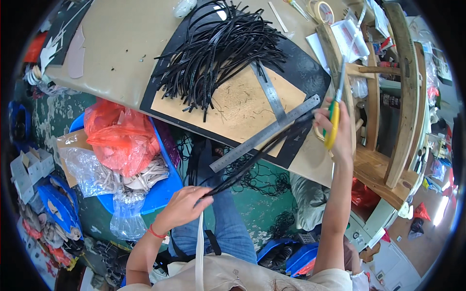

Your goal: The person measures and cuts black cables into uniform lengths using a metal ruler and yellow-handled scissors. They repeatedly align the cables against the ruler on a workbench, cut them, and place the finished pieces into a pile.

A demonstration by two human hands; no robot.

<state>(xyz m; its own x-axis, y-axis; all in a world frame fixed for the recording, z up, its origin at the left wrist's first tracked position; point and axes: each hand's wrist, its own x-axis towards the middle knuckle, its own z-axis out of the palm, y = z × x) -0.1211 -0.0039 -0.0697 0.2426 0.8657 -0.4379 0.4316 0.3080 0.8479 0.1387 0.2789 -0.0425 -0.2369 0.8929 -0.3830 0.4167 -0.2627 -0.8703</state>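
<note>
My left hand (183,206) is shut on one end of a bundle of long black strips (257,156) over my lap. The bundle runs up to the right, along a long steel ruler (264,134) that lies across the table edge. My right hand (336,127) grips yellow-handled scissors (335,114) and also touches the far end of the bundle beside the ruler's tip. A heap of cut black strips (221,51) lies further back on a brown board (242,109) set on a black mat (303,72).
A second steel ruler (268,89) lies on the board. A blue crate (162,186) with red and clear plastic bags stands to my left. Black offcuts (264,177) litter the green floor. Wooden shelving (388,97) and tape rolls (323,10) are at right.
</note>
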